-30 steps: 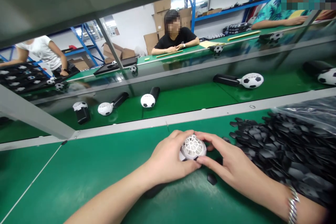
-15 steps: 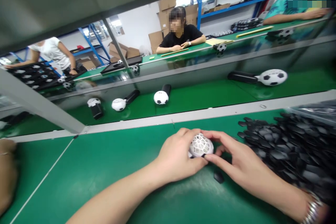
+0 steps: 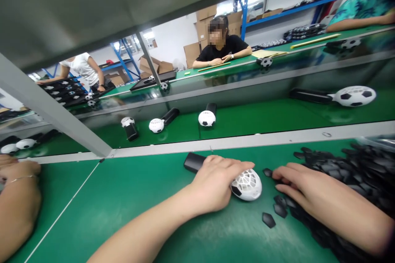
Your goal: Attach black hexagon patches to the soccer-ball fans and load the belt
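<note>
Left hand (image 3: pixel 214 181) lies palm-down over a football-patterned device (image 3: pixel 249 192) on the green counter (image 3: pixel 123 201), directly in front of the wearer; its fingers are closed around the middle, one stretched along the vented top of the white head; thumb hidden. Black handle (image 3: pixel 194 162) juts out beyond the knuckles. Grip at mid-length probably steadies both ends at once and keeps the round head from rocking, leaving it bare on the side facing the other hand. Right hand (image 3: pixel 304 185) rests at the near edge of a heap of black pieces (image 3: pixel 331 166): fingers curled, thumb parted from them, nothing seen pinched between. Small black pentagon (image 3: pixel 267 172) sits right at the fingertips. Loose pentagons (image 3: pixel 268 220) lie between heap and wearer, apart from the device. Heap sits on the right hand's side, likely to keep the reach short. Beyond the metal rail (image 3: pixel 173 146), similar devices (image 3: pixel 206 118) lie at mixed angles on a green strip (image 3: pixel 243 121), seemingly set down without regard to direction. Far left, another person's hand (image 3: pixel 24 168) at the counter's edge; what it holds, cannot tell.
</note>
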A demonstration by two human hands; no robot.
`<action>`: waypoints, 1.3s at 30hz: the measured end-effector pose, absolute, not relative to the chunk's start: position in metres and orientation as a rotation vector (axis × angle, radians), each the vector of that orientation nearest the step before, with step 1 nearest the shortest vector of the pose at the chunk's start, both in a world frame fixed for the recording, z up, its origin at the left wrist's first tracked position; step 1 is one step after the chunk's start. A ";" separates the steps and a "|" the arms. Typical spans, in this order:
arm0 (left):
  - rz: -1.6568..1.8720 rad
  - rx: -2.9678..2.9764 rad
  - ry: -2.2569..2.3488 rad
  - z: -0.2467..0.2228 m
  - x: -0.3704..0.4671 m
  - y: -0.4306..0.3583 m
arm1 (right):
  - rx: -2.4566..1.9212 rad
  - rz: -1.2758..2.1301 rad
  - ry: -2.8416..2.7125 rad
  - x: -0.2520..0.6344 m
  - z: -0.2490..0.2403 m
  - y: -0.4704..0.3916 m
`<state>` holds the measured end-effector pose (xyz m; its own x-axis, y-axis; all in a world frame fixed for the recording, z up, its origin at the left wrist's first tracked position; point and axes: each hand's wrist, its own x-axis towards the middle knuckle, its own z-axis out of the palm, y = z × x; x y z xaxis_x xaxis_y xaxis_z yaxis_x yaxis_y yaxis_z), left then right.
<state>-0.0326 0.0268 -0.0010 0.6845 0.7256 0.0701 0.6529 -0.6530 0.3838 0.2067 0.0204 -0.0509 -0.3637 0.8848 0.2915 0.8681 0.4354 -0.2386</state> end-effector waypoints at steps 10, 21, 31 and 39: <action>0.307 2.552 1.118 -0.002 -0.037 0.030 | -1.525 0.146 -2.388 0.195 -0.018 0.016; 0.286 2.557 1.146 -0.002 -0.036 0.030 | -1.323 1.282 -1.781 0.176 -0.006 0.003; 0.325 2.541 1.147 -0.002 -0.034 0.026 | -1.197 0.597 -2.182 0.179 -0.009 0.004; 0.360 2.463 1.133 0.001 -0.031 0.024 | -1.258 0.723 -2.166 0.177 -0.005 0.001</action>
